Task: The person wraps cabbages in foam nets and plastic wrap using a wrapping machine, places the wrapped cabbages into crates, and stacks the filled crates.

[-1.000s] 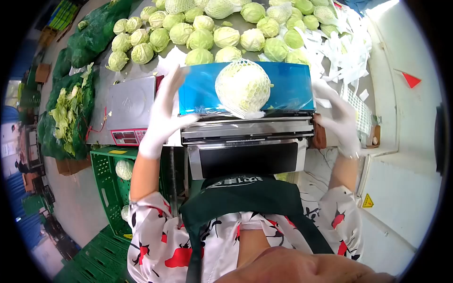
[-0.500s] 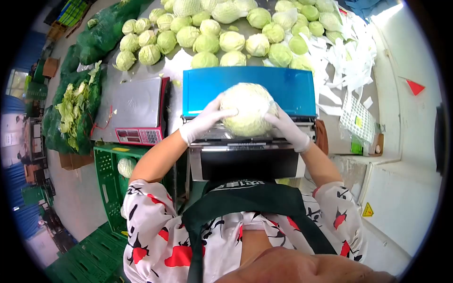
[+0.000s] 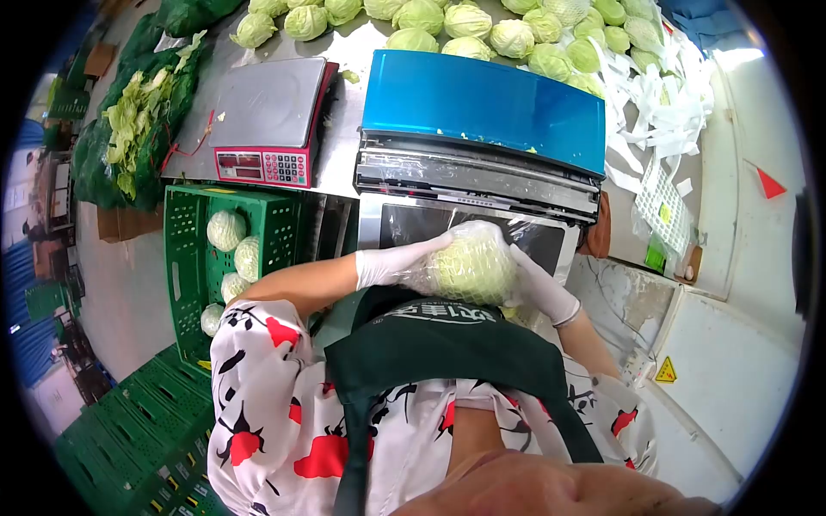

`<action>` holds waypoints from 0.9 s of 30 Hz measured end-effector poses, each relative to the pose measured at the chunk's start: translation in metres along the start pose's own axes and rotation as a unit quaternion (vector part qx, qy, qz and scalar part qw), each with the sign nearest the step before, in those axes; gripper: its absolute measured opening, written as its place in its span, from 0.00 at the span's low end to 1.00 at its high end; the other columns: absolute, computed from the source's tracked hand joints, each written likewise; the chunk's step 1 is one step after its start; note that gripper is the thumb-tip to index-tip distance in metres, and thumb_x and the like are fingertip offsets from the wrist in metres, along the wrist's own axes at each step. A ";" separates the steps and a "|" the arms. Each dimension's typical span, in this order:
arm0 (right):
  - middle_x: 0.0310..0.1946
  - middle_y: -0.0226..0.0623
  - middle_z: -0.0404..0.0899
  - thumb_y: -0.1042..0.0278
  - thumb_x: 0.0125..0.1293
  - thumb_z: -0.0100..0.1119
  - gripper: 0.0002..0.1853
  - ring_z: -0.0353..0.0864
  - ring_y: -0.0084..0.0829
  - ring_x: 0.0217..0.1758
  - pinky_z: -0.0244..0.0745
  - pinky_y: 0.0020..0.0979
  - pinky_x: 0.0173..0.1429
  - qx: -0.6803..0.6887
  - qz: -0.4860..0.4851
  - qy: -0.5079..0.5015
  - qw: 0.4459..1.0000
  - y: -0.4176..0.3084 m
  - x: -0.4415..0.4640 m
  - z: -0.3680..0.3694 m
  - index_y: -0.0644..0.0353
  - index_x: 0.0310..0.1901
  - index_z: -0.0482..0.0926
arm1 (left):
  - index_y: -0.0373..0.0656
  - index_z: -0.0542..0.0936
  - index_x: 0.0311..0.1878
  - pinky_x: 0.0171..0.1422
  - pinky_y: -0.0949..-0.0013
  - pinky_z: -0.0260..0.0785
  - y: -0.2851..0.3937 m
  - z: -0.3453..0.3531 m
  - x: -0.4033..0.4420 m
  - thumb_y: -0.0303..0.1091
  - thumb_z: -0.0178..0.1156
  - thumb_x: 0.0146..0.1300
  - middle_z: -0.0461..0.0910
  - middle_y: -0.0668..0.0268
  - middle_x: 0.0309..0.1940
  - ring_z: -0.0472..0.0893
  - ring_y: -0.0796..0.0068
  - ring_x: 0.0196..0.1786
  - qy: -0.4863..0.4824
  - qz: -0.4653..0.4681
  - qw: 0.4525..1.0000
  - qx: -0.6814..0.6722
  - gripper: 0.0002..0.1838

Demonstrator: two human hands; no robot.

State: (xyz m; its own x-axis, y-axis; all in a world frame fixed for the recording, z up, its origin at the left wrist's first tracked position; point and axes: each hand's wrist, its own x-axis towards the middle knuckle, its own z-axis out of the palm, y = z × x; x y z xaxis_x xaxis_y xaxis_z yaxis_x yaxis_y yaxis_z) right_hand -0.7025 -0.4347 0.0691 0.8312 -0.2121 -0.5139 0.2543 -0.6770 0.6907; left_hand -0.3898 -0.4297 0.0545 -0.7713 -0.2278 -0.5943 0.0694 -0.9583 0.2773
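Head view, wrapped cabbage: A wrapped cabbage (image 3: 473, 268) was held between both hands, in front of the apron (image 3: 447, 344) and at the near side of the wrapping machine. Netting was visible under clear film.
Left hand: The left hand (image 3: 400, 261) was half closed, its fingers laid along the left and far side of the cabbage, over gathered film.
Right hand: The right hand (image 3: 542, 288) was partly open and cupped against the right side.
Slip risk: A drop was judged possible, since smooth film was borne by gloved hands at the sides; uneven pressure would be the cause.
Film risk: Loosening or tearing was judged possible if the loose film at the left were caught on a machine edge or pulled by the fingers.
Axis: The cabbage was nearly round; no clear long axis could be read. The direction of the stem end could not be told.
Wrapping machine: The blue cover (image 3: 486, 107) lay beyond the metal bars (image 3: 473, 176), with the dark panel (image 3: 420, 225) on the near side.
Scale: A scale (image 3: 267, 103) stood on the table (image 3: 346, 120), left of the machine.
Green crate: Netted cabbages (image 3: 227, 230) were contained in a green crate (image 3: 179, 288), at the left.
Far side: Loose cabbages (image 3: 419, 15) were spread beyond the machine.
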 end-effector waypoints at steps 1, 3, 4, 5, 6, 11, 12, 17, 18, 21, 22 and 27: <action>0.69 0.30 0.71 0.48 0.78 0.47 0.28 0.71 0.25 0.67 0.66 0.35 0.71 0.082 -0.040 0.020 0.996 -0.007 -0.011 -0.001 0.56 0.72 0.65 | 0.40 0.57 0.79 0.76 0.59 0.63 -0.012 -0.003 -0.008 0.61 0.49 0.75 0.69 0.53 0.72 0.72 0.60 0.71 -0.002 0.009 0.999 -0.039 0.41; 0.62 0.29 0.74 0.52 0.77 0.50 0.23 0.74 0.24 0.61 0.70 0.33 0.65 0.313 0.039 0.047 0.948 -0.020 -0.022 -0.008 0.57 0.66 0.70 | 0.40 0.58 0.78 0.72 0.61 0.67 -0.035 -0.010 -0.020 0.55 0.54 0.74 0.74 0.52 0.68 0.77 0.60 0.66 0.047 0.083 0.994 0.056 0.39; 0.56 0.30 0.77 0.54 0.77 0.51 0.20 0.76 0.24 0.56 0.71 0.32 0.60 0.452 0.156 0.053 0.877 -0.033 -0.027 -0.016 0.57 0.61 0.72 | 0.41 0.59 0.77 0.69 0.63 0.70 -0.049 -0.014 -0.026 0.53 0.58 0.72 0.77 0.52 0.64 0.80 0.61 0.62 0.099 0.144 0.967 0.188 0.39; 0.50 0.31 0.79 0.55 0.77 0.51 0.17 0.78 0.24 0.51 0.72 0.31 0.55 0.575 0.265 0.056 0.772 -0.048 -0.033 -0.025 0.58 0.57 0.75 | 0.41 0.61 0.77 0.66 0.64 0.73 -0.060 -0.013 -0.029 0.50 0.61 0.71 0.80 0.51 0.61 0.83 0.62 0.58 0.147 0.201 0.916 0.315 0.39; 0.44 0.31 0.81 0.56 0.77 0.52 0.15 0.80 0.24 0.46 0.74 0.30 0.51 0.677 0.365 0.057 0.637 -0.062 -0.039 -0.035 0.59 0.52 0.77 | 0.45 0.65 0.74 0.56 0.63 0.79 -0.051 0.018 -0.052 0.37 0.64 0.68 0.84 0.50 0.53 0.88 0.59 0.45 0.227 0.253 0.822 0.457 0.33; 0.20 0.31 0.77 0.59 0.77 0.53 0.16 0.78 0.24 0.24 0.70 0.32 0.30 0.819 0.566 0.089 -0.027 -0.035 -0.042 -0.045 0.61 0.34 0.79 | 0.47 0.70 0.71 0.37 0.68 0.80 -0.042 0.022 -0.077 0.26 0.54 0.73 0.86 0.59 0.38 0.84 0.71 0.28 0.406 0.404 0.658 0.489 0.23; 0.20 0.38 0.75 0.59 0.77 0.51 0.17 0.77 0.34 0.23 0.69 0.36 0.30 0.817 0.572 0.075 0.002 -0.018 -0.046 -0.049 0.60 0.31 0.77 | 0.46 0.71 0.70 0.36 0.70 0.78 -0.035 0.025 -0.085 0.27 0.52 0.75 0.85 0.63 0.37 0.82 0.75 0.28 0.405 0.364 0.745 0.386 0.22; 0.25 0.36 0.81 0.64 0.72 0.58 0.09 0.80 0.26 0.28 0.76 0.35 0.36 0.703 0.438 0.022 0.560 -0.152 -0.026 0.000 0.61 0.37 0.82 | 0.38 0.86 0.38 0.37 0.69 0.71 -0.089 -0.048 -0.046 0.33 0.58 0.74 0.81 0.68 0.26 0.74 0.79 0.28 0.292 0.120 0.923 0.222 0.11; 0.25 0.43 0.80 0.61 0.74 0.52 0.14 0.84 0.43 0.32 0.79 0.39 0.42 0.834 0.510 -0.029 0.210 -0.110 -0.009 -0.042 0.62 0.39 0.81 | 0.35 0.85 0.35 0.40 0.66 0.73 -0.119 -0.070 -0.015 0.37 0.61 0.71 0.83 0.63 0.27 0.77 0.74 0.29 0.269 0.145 0.841 0.447 0.14; 0.34 0.41 0.81 0.61 0.72 0.57 0.12 0.84 0.35 0.36 0.78 0.36 0.47 0.879 0.424 -0.070 0.206 -0.193 0.064 -0.017 0.61 0.45 0.83 | 0.45 0.85 0.40 0.48 0.57 0.78 -0.135 -0.065 0.062 0.44 0.65 0.62 0.85 0.51 0.36 0.85 0.50 0.41 0.169 0.361 0.664 0.632 0.13; 0.35 0.41 0.81 0.61 0.72 0.57 0.12 0.84 0.35 0.37 0.78 0.36 0.47 0.893 0.424 -0.050 0.141 -0.178 0.080 -0.026 0.61 0.45 0.83 | 0.46 0.85 0.40 0.46 0.55 0.78 -0.141 -0.068 0.066 0.45 0.64 0.60 0.85 0.52 0.35 0.85 0.50 0.39 0.182 0.360 0.651 0.642 0.13; 0.39 0.41 0.81 0.64 0.71 0.59 0.11 0.83 0.35 0.42 0.77 0.36 0.50 0.925 0.311 0.064 -0.210 -0.068 0.086 -0.042 0.62 0.47 0.82 | 0.46 0.83 0.51 0.32 0.59 0.78 -0.078 -0.033 0.027 0.41 0.63 0.59 0.85 0.58 0.29 0.84 0.57 0.28 0.248 0.396 0.607 0.643 0.18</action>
State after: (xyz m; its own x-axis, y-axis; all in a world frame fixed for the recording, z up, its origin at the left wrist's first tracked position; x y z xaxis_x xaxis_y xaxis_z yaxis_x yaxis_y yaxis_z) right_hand -0.6273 -0.3771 -0.0006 0.3633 -0.5856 -0.7247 0.1499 0.8044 -0.5749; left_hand -0.3952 -0.3670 -0.0080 -0.5106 -0.8587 0.0437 -0.5025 0.3392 0.7953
